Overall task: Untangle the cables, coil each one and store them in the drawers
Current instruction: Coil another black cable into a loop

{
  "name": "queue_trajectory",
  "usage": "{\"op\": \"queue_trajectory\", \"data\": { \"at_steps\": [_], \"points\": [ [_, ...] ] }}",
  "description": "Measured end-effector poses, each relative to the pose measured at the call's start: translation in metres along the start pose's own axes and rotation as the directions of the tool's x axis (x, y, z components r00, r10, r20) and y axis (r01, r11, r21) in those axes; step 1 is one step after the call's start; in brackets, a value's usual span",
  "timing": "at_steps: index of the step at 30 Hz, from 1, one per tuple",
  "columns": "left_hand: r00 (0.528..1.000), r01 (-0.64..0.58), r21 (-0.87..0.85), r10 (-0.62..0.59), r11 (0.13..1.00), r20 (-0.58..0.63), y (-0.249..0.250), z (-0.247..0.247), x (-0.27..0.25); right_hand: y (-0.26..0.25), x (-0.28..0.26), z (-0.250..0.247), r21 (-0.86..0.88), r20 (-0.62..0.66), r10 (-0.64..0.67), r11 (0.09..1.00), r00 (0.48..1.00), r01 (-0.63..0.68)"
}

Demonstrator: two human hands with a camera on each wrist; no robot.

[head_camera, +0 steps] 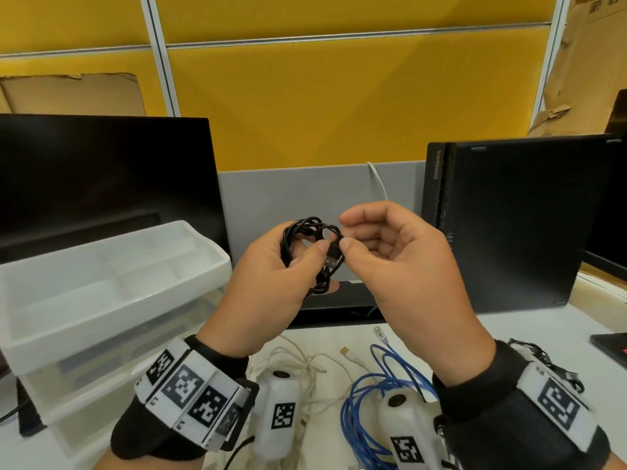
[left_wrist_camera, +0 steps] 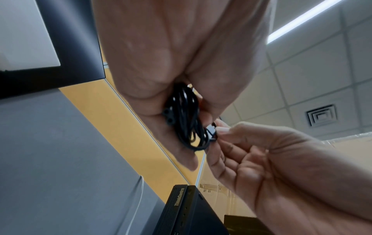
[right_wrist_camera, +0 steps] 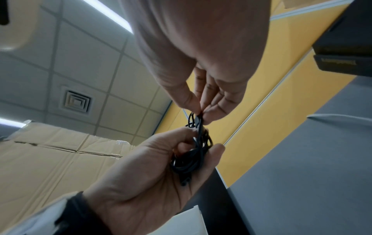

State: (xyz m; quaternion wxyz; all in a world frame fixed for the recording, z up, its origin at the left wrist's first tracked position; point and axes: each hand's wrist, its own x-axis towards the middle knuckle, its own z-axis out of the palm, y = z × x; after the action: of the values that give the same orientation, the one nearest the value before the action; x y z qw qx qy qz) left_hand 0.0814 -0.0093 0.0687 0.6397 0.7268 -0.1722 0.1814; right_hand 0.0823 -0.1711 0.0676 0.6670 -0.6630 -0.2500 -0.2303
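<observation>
A small coil of black cable (head_camera: pixel 310 247) (left_wrist_camera: pixel 186 120) (right_wrist_camera: pixel 193 155) is held up above the desk, wrapped in my left hand (head_camera: pixel 271 279) with the thumb pressing on it. My right hand (head_camera: pixel 383 252) pinches the cable's black plug end (head_camera: pixel 334 257) (left_wrist_camera: pixel 211 132) (right_wrist_camera: pixel 198 120) between thumb and forefinger, right beside the coil. On the desk below lie a blue cable (head_camera: pixel 369 395) and a tangled white cable (head_camera: pixel 305 371). A translucent white drawer unit (head_camera: pixel 112 351) stands at the left with a divided tray (head_camera: pixel 51 330) on top.
A dark monitor (head_camera: pixel 101 184) stands behind the drawer unit. A black desktop computer (head_camera: pixel 515 225) stands upright at the right. Yellow and grey partition panels close off the back. Cardboard leans at the far right and far left.
</observation>
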Motion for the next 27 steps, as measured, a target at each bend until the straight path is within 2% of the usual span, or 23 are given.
{"op": "queue_trajectory", "data": {
  "at_steps": [4,8,10,12,15,17,20,23,25,27],
  "points": [
    [0.993,0.082,-0.109,-0.072,0.991,0.095,0.002,-0.009,0.002,0.001,0.001,-0.001,0.132,0.03,0.031,0.991,0.999,-0.035],
    [0.974,0.144,-0.237,-0.096,0.961,0.205,0.003,-0.016,0.002,-0.006,0.005,-0.005,0.345,0.192,0.175,0.909,0.966,-0.233],
    [0.97,0.162,-0.253,-0.106,0.954,0.221,0.006,-0.015,0.001,-0.008,0.006,-0.01,0.274,0.227,0.171,0.933,0.959,-0.231],
    [0.961,0.193,-0.295,-0.119,0.936,0.25,0.01,-0.011,0.0,-0.008,0.006,-0.012,0.1,0.179,0.118,0.985,0.977,-0.138],
    [0.948,0.266,-0.389,-0.166,0.882,0.272,0.014,-0.006,0.0,-0.01,0.003,-0.011,-0.061,0.106,0.067,0.996,0.992,-0.061],
    [0.958,0.262,-0.405,-0.185,0.876,0.219,0.014,-0.002,0.0,-0.012,0.002,-0.009,-0.185,0.093,0.072,0.981,0.993,-0.053],
    [0.981,0.186,-0.368,-0.155,0.911,0.114,0.012,0.002,0.0,-0.01,0.003,-0.01,-0.351,0.114,0.115,0.934,0.987,-0.068],
    [0.993,0.112,-0.273,-0.099,0.955,0.062,0.011,0.004,-0.001,-0.011,0.003,-0.009,-0.195,0.111,0.156,0.972,0.982,-0.132],
    [0.995,0.077,-0.218,-0.063,0.973,0.073,0.013,0.006,-0.003,-0.012,0.003,-0.007,-0.032,0.141,0.224,0.975,0.964,-0.222],
    [0.994,0.04,-0.16,-0.022,0.986,0.109,0.013,0.008,-0.005,-0.014,0.004,-0.007,0.05,0.177,0.289,0.952,0.941,-0.302]
  ]
}}
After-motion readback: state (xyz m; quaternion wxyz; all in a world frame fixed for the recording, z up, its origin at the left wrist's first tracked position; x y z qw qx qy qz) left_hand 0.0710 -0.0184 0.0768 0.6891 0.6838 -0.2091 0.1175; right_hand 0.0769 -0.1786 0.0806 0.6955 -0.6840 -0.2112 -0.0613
